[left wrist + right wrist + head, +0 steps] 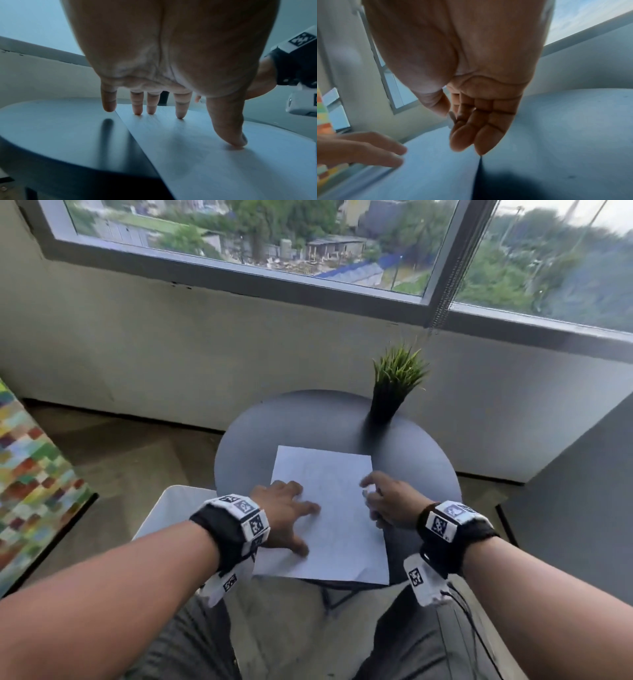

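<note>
A white sheet of paper point(329, 508) lies flat on a round dark grey table point(411, 460), its near edge hanging slightly over the rim. My left hand point(289, 513) presses on the sheet's left side with fingers spread. In the left wrist view the thumb and three fingertips point(180, 113) touch the paper point(223, 155), and the little finger rests on the bare table point(60, 128). My right hand point(383, 501) hovers over the sheet's right edge. Its thumb and forefinger pinch a small pale object point(451, 119), too small to identify.
A potted green grass plant point(394, 385) stands at the table's back right. A white seat point(171, 508) sits left of the table, and a multicoloured panel point(30, 474) leans further left. A grey cabinet side point(582, 508) stands to the right, and a wall with windows lies behind.
</note>
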`<state>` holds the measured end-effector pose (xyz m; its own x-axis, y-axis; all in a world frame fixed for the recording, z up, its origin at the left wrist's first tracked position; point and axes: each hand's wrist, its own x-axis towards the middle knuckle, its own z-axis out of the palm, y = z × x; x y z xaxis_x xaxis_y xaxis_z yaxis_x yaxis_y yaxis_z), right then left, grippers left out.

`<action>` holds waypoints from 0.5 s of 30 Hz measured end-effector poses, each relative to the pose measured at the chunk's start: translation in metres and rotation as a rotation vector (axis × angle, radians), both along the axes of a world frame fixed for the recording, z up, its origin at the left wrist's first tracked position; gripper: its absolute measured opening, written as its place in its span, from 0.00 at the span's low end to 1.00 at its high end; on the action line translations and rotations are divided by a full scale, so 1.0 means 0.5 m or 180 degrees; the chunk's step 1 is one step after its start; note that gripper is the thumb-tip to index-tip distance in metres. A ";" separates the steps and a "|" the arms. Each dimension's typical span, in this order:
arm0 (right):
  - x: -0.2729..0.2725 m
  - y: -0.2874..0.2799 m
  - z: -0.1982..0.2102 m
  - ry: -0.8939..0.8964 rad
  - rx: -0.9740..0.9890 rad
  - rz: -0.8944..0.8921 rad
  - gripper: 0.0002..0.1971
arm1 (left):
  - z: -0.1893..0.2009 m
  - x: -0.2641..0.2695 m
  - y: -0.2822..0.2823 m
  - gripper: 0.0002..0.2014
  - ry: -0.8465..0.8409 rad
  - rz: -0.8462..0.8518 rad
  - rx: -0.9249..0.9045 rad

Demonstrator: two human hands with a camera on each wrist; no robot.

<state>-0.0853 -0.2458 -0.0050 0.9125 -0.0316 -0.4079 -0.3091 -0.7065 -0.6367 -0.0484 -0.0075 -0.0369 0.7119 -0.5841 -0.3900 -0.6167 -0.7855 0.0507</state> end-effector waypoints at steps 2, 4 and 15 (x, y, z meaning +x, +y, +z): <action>-0.016 0.028 0.013 0.0105 0.0293 0.0128 0.12 | 0.005 -0.009 -0.009 0.47 -0.0021 0.0010 -0.0053; -0.027 0.050 0.024 0.0067 0.0157 0.0473 0.11 | 0.010 -0.013 -0.020 0.51 0.0024 0.0006 -0.0096; -0.003 0.045 -0.045 -0.0460 0.0285 0.0397 0.09 | -0.002 -0.011 -0.043 0.63 0.0413 -0.0043 0.0328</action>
<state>-0.0871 -0.2233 -0.0275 0.9563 0.1158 -0.2685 -0.1236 -0.6721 -0.7301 -0.0537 -0.0290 -0.0381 0.6441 -0.5454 -0.5363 -0.6207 -0.7824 0.0502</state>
